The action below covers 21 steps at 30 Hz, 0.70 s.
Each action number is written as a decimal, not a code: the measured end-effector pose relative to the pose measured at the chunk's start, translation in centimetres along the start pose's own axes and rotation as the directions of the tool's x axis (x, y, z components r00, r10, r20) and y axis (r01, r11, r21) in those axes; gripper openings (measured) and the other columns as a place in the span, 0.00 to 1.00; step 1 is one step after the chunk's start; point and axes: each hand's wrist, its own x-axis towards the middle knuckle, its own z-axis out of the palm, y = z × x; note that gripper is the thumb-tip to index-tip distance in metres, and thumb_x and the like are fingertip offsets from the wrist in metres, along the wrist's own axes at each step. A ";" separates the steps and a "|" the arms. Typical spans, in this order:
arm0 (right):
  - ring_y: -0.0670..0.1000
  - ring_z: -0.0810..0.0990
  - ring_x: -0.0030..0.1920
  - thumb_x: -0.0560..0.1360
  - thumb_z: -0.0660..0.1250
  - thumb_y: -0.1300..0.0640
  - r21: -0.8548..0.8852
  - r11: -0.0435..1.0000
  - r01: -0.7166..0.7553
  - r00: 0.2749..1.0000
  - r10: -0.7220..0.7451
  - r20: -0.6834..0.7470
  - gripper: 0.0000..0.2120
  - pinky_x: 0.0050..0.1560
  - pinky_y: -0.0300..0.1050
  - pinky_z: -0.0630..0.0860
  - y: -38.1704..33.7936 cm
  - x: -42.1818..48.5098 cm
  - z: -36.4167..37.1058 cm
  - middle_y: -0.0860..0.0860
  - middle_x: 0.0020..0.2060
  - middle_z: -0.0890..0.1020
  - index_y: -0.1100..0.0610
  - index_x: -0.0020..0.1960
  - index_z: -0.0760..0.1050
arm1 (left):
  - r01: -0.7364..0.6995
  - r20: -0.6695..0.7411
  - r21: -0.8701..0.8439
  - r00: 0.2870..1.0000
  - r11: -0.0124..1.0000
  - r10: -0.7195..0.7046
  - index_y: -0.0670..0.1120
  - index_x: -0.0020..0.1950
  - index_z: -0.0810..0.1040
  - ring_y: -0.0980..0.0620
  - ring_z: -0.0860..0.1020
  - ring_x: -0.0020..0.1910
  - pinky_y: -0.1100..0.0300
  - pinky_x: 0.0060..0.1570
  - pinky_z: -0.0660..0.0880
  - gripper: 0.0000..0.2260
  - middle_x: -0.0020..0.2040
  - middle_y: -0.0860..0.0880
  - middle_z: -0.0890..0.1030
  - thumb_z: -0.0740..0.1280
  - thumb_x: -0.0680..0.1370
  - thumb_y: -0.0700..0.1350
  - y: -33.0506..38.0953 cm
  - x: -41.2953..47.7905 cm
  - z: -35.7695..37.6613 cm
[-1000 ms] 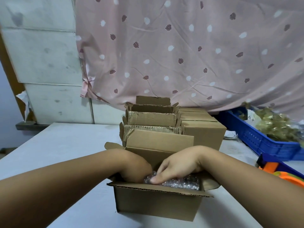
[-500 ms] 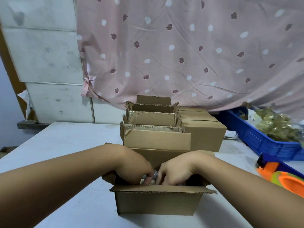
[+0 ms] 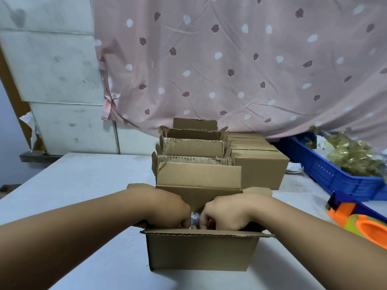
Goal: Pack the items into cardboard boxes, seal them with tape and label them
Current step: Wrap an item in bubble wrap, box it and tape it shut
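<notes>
An open cardboard box (image 3: 201,252) stands on the table right in front of me, its near flap folded toward me. Both my hands reach down into it. My left hand (image 3: 170,212) and my right hand (image 3: 223,214) have curled fingers that grip a bubble-wrapped item (image 3: 194,219), of which only a small shiny patch shows between them. The box wall and my hands hide the rest of the item.
Several open cardboard boxes (image 3: 199,176) stand in a row behind the near box, with closed boxes (image 3: 261,168) to their right. A blue crate (image 3: 326,170) of wrapped items sits at the right. An orange tape dispenser (image 3: 360,222) lies near the right edge of the grey table (image 3: 83,185).
My hands have drawn together over the middle of the box and sunk lower, so the bubble wrap is nearly hidden. The box has turned square to me.
</notes>
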 end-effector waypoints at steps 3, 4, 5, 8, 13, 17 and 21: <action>0.54 0.75 0.51 0.76 0.64 0.60 -0.045 0.998 0.042 0.995 -0.046 -0.091 0.07 0.44 0.39 0.65 0.1 0.0 0.3 0.51 0.48 0.80 0.53 0.53 0.76 | 0.024 -0.025 0.003 0.999 1.000 -0.024 0.50 0.52 0.75 0.47 0.72 0.45 0.58 0.34 0.64 0.09 0.51 0.46 0.77 0.56 0.79 0.43 -0.5 0.4 0.0; 0.52 0.74 0.48 0.76 0.63 0.60 -0.042 0.998 0.053 0.991 -0.057 -0.117 0.05 0.43 0.40 0.64 0.2 -0.2 0.2 0.47 0.42 0.78 0.52 0.50 0.74 | 0.040 -0.035 0.016 0.999 0.999 -0.040 0.52 0.50 0.74 0.48 0.70 0.44 0.58 0.32 0.62 0.08 0.50 0.47 0.75 0.56 0.80 0.44 -0.5 0.4 -0.1; 0.51 0.73 0.46 0.76 0.63 0.60 -0.038 0.998 0.052 0.990 -0.057 -0.128 0.05 0.41 0.41 0.64 0.3 -0.3 0.1 0.44 0.38 0.75 0.50 0.47 0.72 | 0.053 -0.041 0.025 0.998 0.998 -0.052 0.53 0.49 0.72 0.49 0.69 0.44 0.59 0.30 0.60 0.06 0.50 0.48 0.74 0.56 0.80 0.45 -0.4 0.4 -0.2; 0.49 0.72 0.44 0.75 0.64 0.60 -0.033 0.998 0.044 0.991 -0.048 -0.124 0.06 0.35 0.37 0.65 0.4 -0.4 0.1 0.41 0.35 0.72 0.49 0.46 0.72 | 0.053 -0.025 0.072 0.998 0.996 -0.051 0.53 0.51 0.72 0.51 0.68 0.43 0.60 0.29 0.57 0.07 0.54 0.47 0.75 0.56 0.81 0.44 0.1 0.3 -0.6; 0.49 0.74 0.44 0.75 0.66 0.58 0.002 0.999 0.046 0.995 -0.045 -0.090 0.07 0.38 0.39 0.68 0.6 -0.5 -0.1 0.45 0.41 0.77 0.51 0.52 0.76 | -0.040 -0.029 -0.006 0.999 0.999 0.040 0.48 0.55 0.76 0.49 0.73 0.49 0.59 0.42 0.66 0.11 0.54 0.47 0.79 0.57 0.78 0.39 -0.6 0.6 -0.2; 0.52 0.75 0.49 0.75 0.66 0.60 0.001 0.999 0.035 0.999 -0.035 0.019 0.11 0.46 0.43 0.68 0.6 -0.4 0.2 0.50 0.51 0.79 0.52 0.56 0.73 | -0.101 0.025 -0.084 0.994 0.991 0.103 0.48 0.60 0.76 0.48 0.74 0.51 0.60 0.47 0.67 0.16 0.55 0.47 0.79 0.58 0.77 0.36 -0.7 0.4 -0.4; 0.53 0.72 0.48 0.76 0.64 0.63 -0.043 0.998 0.049 0.998 -0.047 0.050 0.12 0.48 0.46 0.68 0.6 -0.2 0.5 0.50 0.48 0.75 0.54 0.59 0.72 | -0.111 0.078 0.029 0.991 0.993 0.109 0.50 0.50 0.72 0.49 0.70 0.47 0.58 0.46 0.65 0.10 0.45 0.52 0.73 0.56 0.77 0.36 -1.1 0.4 0.1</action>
